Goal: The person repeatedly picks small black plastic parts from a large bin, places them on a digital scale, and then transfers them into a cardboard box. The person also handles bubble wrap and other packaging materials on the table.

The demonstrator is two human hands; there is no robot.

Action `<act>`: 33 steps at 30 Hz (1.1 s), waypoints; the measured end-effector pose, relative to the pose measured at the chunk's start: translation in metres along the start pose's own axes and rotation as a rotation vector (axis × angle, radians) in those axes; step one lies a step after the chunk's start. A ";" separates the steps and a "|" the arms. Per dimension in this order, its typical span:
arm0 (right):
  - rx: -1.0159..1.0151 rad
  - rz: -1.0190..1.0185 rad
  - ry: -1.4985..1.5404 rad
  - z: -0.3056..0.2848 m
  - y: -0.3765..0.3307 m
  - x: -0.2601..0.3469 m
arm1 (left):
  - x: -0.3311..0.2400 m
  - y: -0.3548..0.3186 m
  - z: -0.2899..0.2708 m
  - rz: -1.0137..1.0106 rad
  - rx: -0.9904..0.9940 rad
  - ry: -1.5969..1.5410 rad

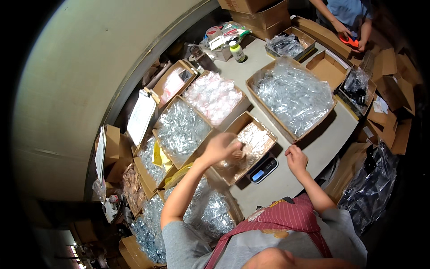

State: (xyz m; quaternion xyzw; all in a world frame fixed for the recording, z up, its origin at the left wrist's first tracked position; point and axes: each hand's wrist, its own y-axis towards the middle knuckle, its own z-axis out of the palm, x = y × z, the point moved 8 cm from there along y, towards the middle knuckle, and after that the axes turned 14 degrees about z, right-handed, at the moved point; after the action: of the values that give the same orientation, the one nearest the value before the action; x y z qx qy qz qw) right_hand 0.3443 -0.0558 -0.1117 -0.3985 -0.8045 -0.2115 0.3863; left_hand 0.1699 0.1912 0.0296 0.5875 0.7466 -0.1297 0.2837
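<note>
My left hand [224, 150] reaches over the near part of an open cardboard box [229, 178] and is smeared by motion. Its fingers cannot be read clearly. Inside that box lie shiny, copper-tinted clear packets [254, 138]. A small dark digital scale [264, 170] with a lit blue display juts out at the box's near right side; whether the box rests on it is hidden. To the right of the scale, my right hand [297, 159] is held over the grey table [309, 150] with its fingers curled closed. Whatever may be inside them does not show.
Open boxes of clear packets [183, 130], pinkish packets [212, 96] and a larger packet-filled box [291, 96] surround the work area. A bottle [237, 51] stands at the back. Across the table, a co-worker's hands [347, 36] hold an orange tool [349, 41]. Cartons crowd the right.
</note>
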 end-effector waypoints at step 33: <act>0.112 -0.339 -0.327 -0.022 0.278 0.131 | 0.035 0.004 0.008 -0.546 -0.576 -0.943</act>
State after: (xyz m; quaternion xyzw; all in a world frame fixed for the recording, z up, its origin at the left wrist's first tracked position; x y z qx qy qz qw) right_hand 0.5279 0.1570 0.0142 -0.2646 -0.9223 -0.1608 0.2315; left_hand 0.1706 0.2157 0.0034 0.1541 0.6695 -0.2365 0.6871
